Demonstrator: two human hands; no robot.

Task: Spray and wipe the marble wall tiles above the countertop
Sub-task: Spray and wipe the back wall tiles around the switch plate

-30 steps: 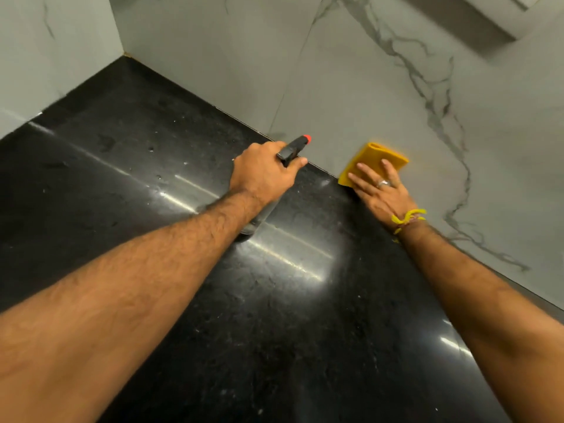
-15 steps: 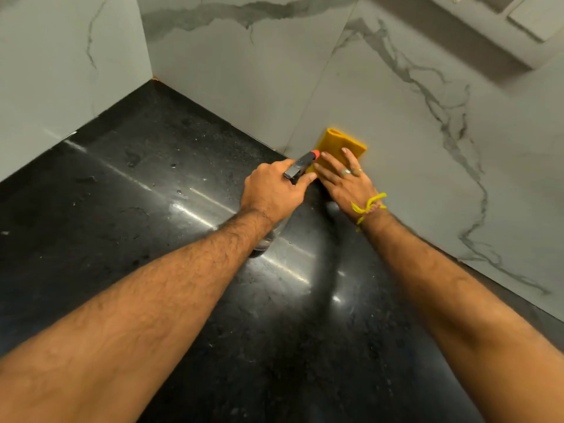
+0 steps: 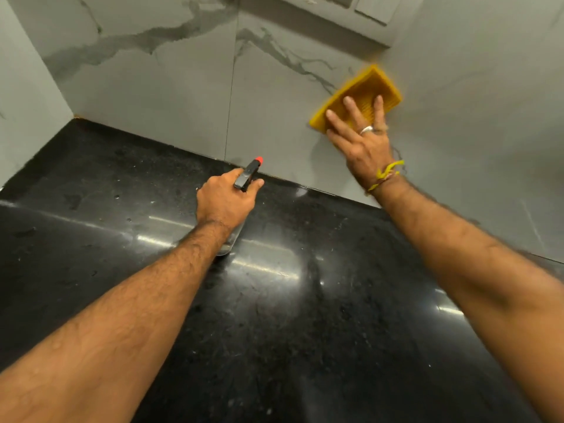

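Right hand: fingers spread flat, palm pressing the yellow cloth against the marble wall, well above the back edge of the tabletop. We see a ring on one finger and yellow thread tied at the wrist. The cloth's edges are blurred.

Left hand: fingers curled round the spray bottle, gripping its neck. The black sprayer head with an orange tip points at the wall, near the tabletop's back edge. The clear bottle body shows below the hand, its base at or just over the tabletop; we can't tell if it touches.

The tabletop is glossy black stone with light streaks and a few droplets. The wall is grey-veined, with a vertical tile joint just left of the nozzle. A side wall meets it at the back left corner. A pale panel sits at the top of the wall, cropped.
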